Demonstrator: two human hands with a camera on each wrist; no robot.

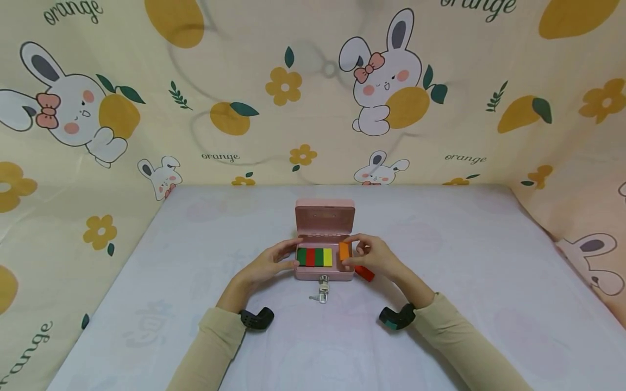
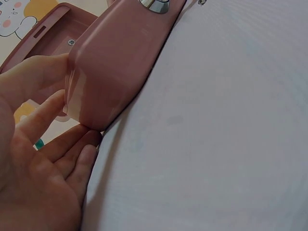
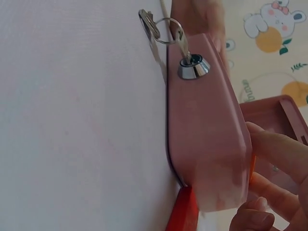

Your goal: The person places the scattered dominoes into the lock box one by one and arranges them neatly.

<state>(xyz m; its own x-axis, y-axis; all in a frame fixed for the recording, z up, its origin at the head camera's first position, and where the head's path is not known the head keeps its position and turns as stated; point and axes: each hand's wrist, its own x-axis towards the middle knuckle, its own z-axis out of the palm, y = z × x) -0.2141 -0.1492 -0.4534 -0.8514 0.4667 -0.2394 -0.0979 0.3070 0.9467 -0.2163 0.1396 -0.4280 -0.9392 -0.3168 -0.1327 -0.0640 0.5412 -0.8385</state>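
A pink metal cash box (image 1: pixel 300 275) stands on the table with its lid (image 1: pixel 325 218) raised. Green, red, green and yellow blocks (image 1: pixel 315 257) lie side by side in its left part. My left hand (image 1: pixel 266 264) holds the box's left end, thumb at the front corner and fingers toward the back. At the right end, my right hand (image 1: pixel 379 256) pinches an orange block (image 1: pixel 344 251) between thumb and fingers, inside the box's rim. Only an orange sliver shows in the right wrist view. A red block (image 3: pixel 184 211) lies on the table against the box's right end.
A key sits in the box's front lock (image 3: pixel 193 67), with a ring and another key (image 3: pixel 149 23) hanging from it toward the table. White cloth covers the table (image 1: pixel 195 336). A patterned cloth (image 1: pixel 313 125) hangs behind and along the sides.
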